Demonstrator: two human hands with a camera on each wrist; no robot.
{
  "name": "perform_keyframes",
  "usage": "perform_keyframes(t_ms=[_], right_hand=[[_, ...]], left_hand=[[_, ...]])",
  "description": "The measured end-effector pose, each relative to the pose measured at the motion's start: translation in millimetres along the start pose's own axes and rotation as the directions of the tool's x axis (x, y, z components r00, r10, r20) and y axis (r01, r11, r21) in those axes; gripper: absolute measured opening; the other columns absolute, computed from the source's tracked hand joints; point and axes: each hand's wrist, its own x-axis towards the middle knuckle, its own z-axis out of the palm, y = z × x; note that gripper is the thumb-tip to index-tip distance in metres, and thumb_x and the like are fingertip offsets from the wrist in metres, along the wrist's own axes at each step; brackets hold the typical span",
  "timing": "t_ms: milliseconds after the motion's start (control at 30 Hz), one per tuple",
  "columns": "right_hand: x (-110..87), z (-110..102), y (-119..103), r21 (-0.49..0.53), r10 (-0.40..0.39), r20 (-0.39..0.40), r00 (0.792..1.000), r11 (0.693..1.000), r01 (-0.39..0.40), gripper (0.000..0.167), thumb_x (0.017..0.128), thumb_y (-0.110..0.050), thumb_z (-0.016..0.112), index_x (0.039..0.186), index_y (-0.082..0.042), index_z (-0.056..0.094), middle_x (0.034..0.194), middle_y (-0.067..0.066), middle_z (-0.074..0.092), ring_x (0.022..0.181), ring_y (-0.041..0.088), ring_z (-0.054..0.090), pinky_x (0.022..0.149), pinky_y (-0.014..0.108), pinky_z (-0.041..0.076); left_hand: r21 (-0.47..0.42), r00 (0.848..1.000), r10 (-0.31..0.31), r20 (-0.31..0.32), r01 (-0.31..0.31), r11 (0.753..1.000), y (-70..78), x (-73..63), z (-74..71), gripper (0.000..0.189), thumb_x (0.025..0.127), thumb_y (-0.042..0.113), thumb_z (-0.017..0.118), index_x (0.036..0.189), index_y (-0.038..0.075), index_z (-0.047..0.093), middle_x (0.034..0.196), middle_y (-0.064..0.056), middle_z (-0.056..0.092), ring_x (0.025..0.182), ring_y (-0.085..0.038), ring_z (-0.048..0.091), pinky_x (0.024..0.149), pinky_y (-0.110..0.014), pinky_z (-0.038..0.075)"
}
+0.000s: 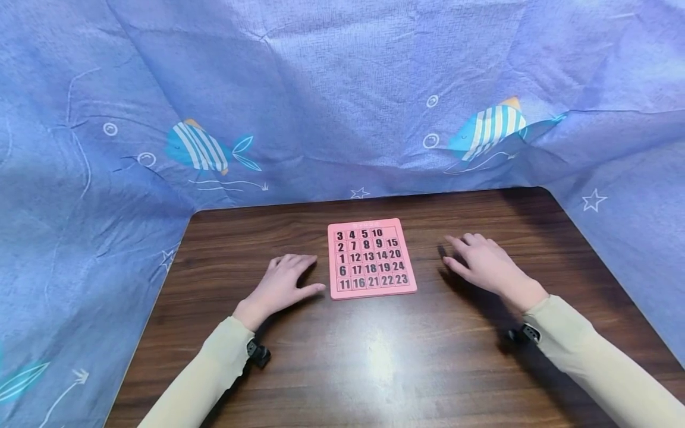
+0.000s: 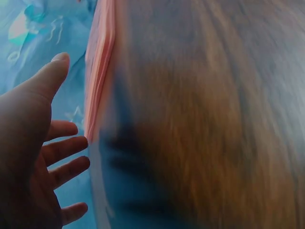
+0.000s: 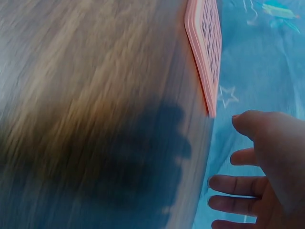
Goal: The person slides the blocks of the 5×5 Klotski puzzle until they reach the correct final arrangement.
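Observation:
A pink number sliding puzzle (image 1: 369, 260) lies flat on the wooden table. Its top row reads 3, 4, 5, 10 with a gap at the right end, and a 15 sits just below that gap. Left of the puzzle, my left hand (image 1: 283, 282) is spread, thumb tip close to the lower left edge; nothing is in it. My right hand (image 1: 487, 264) is farther off on the right side, fingers loosely extended and holding nothing. Both wrist views show the puzzle's side edge beyond the fingers, the left hand (image 2: 43, 133) and right hand (image 3: 267, 167) apart from it.
The dark wooden table (image 1: 342, 368) has rounded far corners. A blue cloth (image 1: 342, 89) with striped fish hangs behind it and along both sides. Small black wrist cameras (image 1: 259, 353) are strapped at the sleeve cuffs.

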Motion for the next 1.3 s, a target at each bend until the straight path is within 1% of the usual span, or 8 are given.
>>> perform_keyframes(t_ms=[167,267,433,533,667,933,1167,1300], right_hand=[[12.4,8.3,-13.5,0.036,-0.073,-0.004,0.997,0.997,0.074,0.048,0.099,-0.029,0.069,0.138,-0.001,0.065,0.102,0.016,0.068,0.096,0.04,0.065,0.081,0.058,0.052],[21.3,14.4,-21.1,0.063,-0.119,0.012,0.993,0.991,0.118,0.048,0.099,-0.03,0.07,0.14,-0.004,0.065,0.095,0.013,0.064,0.087,0.034,0.063,0.078,0.054,0.052],[37.4,23.0,-31.4,0.097,-0.167,0.046,0.985,0.982,0.162,0.051,0.101,-0.036,0.068,0.146,-0.012,0.063,0.092,0.008,0.056,0.081,0.027,0.054,0.072,0.048,0.048],[44.7,27.2,-35.6,0.102,-0.171,0.049,0.984,0.981,0.165,0.051,0.102,-0.039,0.067,0.147,-0.016,0.063,0.097,0.011,0.057,0.085,0.028,0.054,0.075,0.048,0.047],[50.5,33.2,-39.5,0.117,-0.167,0.06,0.984,0.98,0.16,0.049,0.102,-0.04,0.065,0.147,-0.019,0.063,0.111,0.017,0.06,0.098,0.034,0.057,0.084,0.052,0.047],[55.6,41.3,-44.6,0.129,-0.154,0.11,0.982,0.982,0.14,0.054,0.105,-0.046,0.059,0.152,-0.019,0.058,0.142,0.026,0.054,0.128,0.046,0.053,0.105,0.066,0.041],[62.2,46.6,-41.9,0.113,-0.144,0.08,0.986,0.985,0.134,0.056,0.104,-0.045,0.06,0.153,-0.017,0.056,0.146,0.031,0.051,0.132,0.05,0.051,0.106,0.068,0.04],[68.0,45.6,-38.4,0.113,-0.127,0.095,0.987,0.987,0.116,0.058,0.105,-0.046,0.059,0.155,-0.017,0.053,0.149,0.032,0.048,0.134,0.051,0.049,0.107,0.068,0.039]], left_hand=[[0.017,0.997,0.026,0.066,-0.028,0.999,6.9,8.4,9.0,0.086,0.094,0.066,0.065,0.158,0.011,0.047,0.162,-0.01,0.045,0.145,-0.034,0.044,0.114,-0.064,0.03],[0.028,0.995,0.036,0.094,-0.038,0.999,8.7,11.6,13.0,0.089,0.094,0.066,0.064,0.161,0.012,0.042,0.166,-0.008,0.039,0.148,-0.034,0.04,0.115,-0.063,0.029],[0.039,0.993,0.046,0.106,-0.05,0.998,9.3,14.0,18.0,0.089,0.094,0.065,0.066,0.162,0.012,0.04,0.167,-0.008,0.038,0.151,-0.033,0.037,0.116,-0.063,0.028],[0.032,0.993,0.052,0.107,-0.056,0.998,10.0,14.6,19.9,0.089,0.094,0.065,0.066,0.161,0.011,0.041,0.167,-0.008,0.037,0.152,-0.033,0.034,0.116,-0.062,0.027],[0.018,0.99,0.061,0.123,-0.064,0.998,11.5,15.0,20.8,0.089,0.094,0.065,0.066,0.16,0.01,0.042,0.169,-0.008,0.034,0.155,-0.032,0.029,0.117,-0.063,0.026],[0.004,0.985,0.089,0.145,-0.091,0.996,14.0,16.2,19.7,0.089,0.094,0.061,0.068,0.161,0.008,0.041,0.169,-0.008,0.032,0.156,-0.031,0.027,0.119,-0.065,0.023],[-0.004,0.984,0.096,0.152,-0.096,0.995,14.0,18.7,17.7,0.091,0.093,0.061,0.069,0.161,0.009,0.039,0.169,-0.008,0.032,0.156,-0.031,0.027,0.121,-0.063,0.021],[0.001,0.983,0.1,0.152,-0.101,0.995,14.8,20.9,16.3,0.091,0.093,0.062,0.069,0.162,0.01,0.039,0.169,-0.007,0.032,0.156,-0.03,0.028,0.121,-0.063,0.021]])
